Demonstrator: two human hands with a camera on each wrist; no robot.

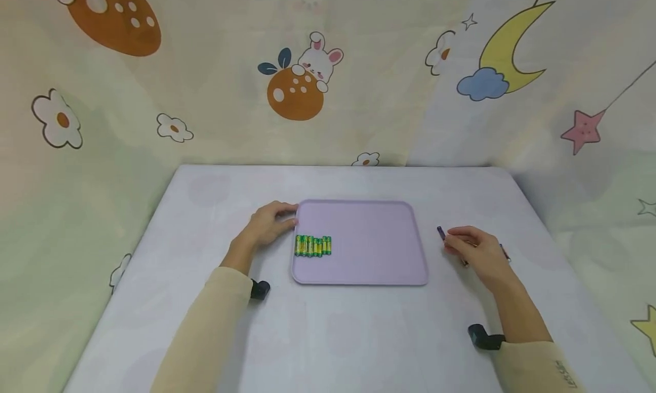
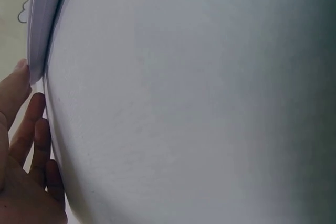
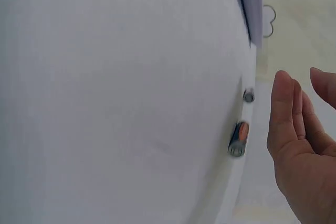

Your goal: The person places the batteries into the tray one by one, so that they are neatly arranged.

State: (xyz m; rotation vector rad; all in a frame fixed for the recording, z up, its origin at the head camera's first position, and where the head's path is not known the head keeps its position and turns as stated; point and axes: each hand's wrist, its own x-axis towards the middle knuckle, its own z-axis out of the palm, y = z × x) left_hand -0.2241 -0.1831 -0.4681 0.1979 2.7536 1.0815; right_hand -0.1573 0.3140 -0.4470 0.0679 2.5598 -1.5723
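Note:
A lilac tray (image 1: 369, 245) lies on the table, with a row of several green-and-yellow batteries (image 1: 310, 246) side by side along its left part. My left hand (image 1: 269, 223) touches the tray's left rim with fingertips and thumb; in the left wrist view the tray's edge (image 2: 44, 24) meets the thumb tip. To the right of the tray, my right hand (image 1: 476, 253) hovers over small dark batteries, one (image 1: 441, 233) showing past its fingertips and another (image 1: 505, 253) beyond its back. In the right wrist view its thumb and fingers stand apart, holding nothing, beside a dark-and-orange battery (image 3: 239, 139).
A white cloth covers the table (image 1: 348, 336). Behind it hangs a patterned curtain (image 1: 215, 85) with cartoon prints, which also runs along both sides. A black wrist camera (image 1: 484, 337) sits at the right wrist, another (image 1: 259, 290) at the left.

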